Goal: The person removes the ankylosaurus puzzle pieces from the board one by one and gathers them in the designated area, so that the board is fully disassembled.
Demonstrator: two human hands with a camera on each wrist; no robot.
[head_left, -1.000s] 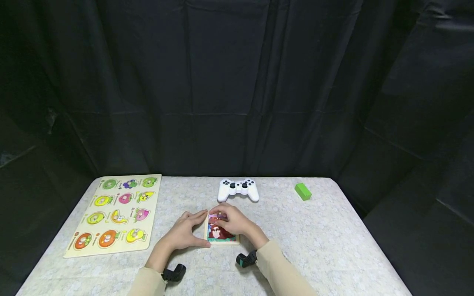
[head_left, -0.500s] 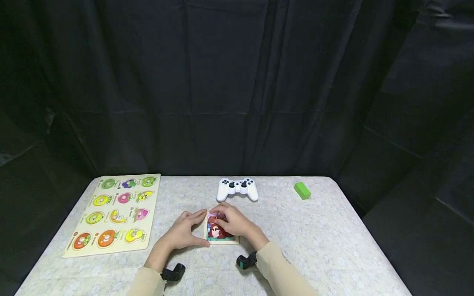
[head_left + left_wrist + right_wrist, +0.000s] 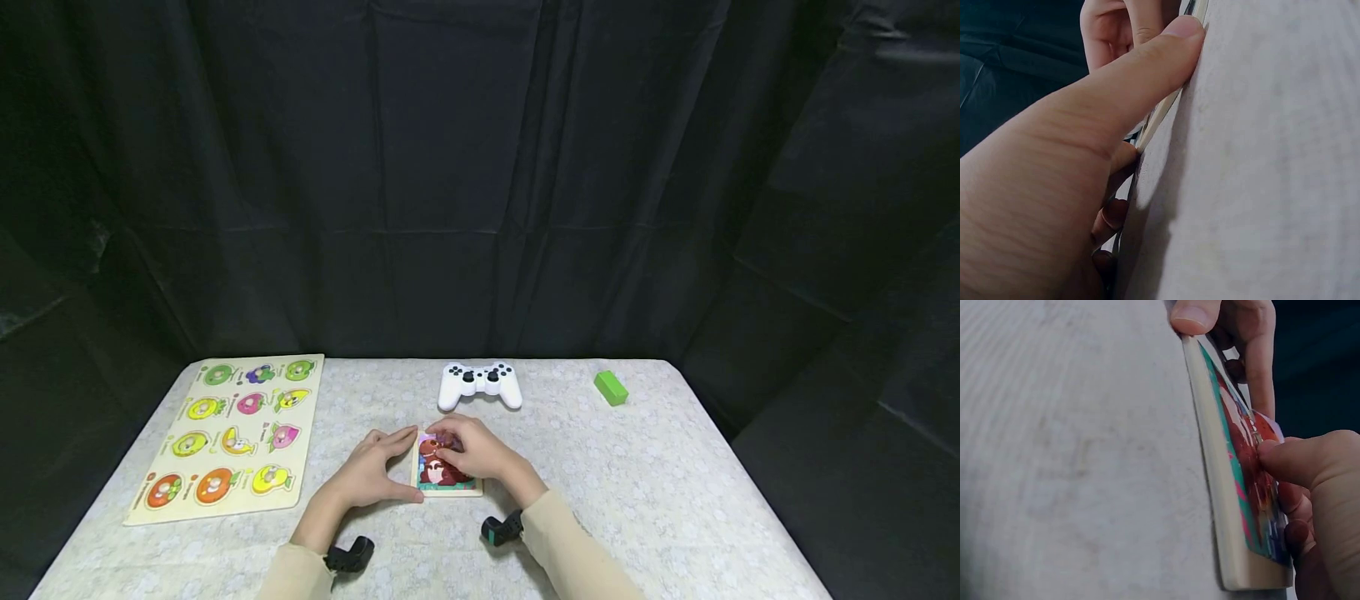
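Observation:
A small wooden picture puzzle (image 3: 444, 477) in a pale frame lies on the table, showing a reddish-brown animal above a green strip. My left hand (image 3: 365, 475) is spread along its left side, thumb at the near corner and forefinger at the far corner, both touching the frame. Over the puzzle's upper right, my right hand (image 3: 477, 450) pinches a puzzle piece (image 3: 1268, 427) with red and purple on it. That piece sits tilted above the board in the right wrist view; its rest is hidden by the fingers. In the left wrist view the left thumb (image 3: 1166, 53) presses the frame edge.
A large wooden fruit puzzle board (image 3: 258, 500) with knobbed pieces lies on the left. Behind the hands is a white game controller (image 3: 480, 385). A green block (image 3: 611, 388) lies at the back right. A black curtain (image 3: 450, 183) rises behind the table.
Both hands stay almost in place around the small puzzle. The piece under my right fingers has shifted slightly, and the brown animal's picture shows a little differently.

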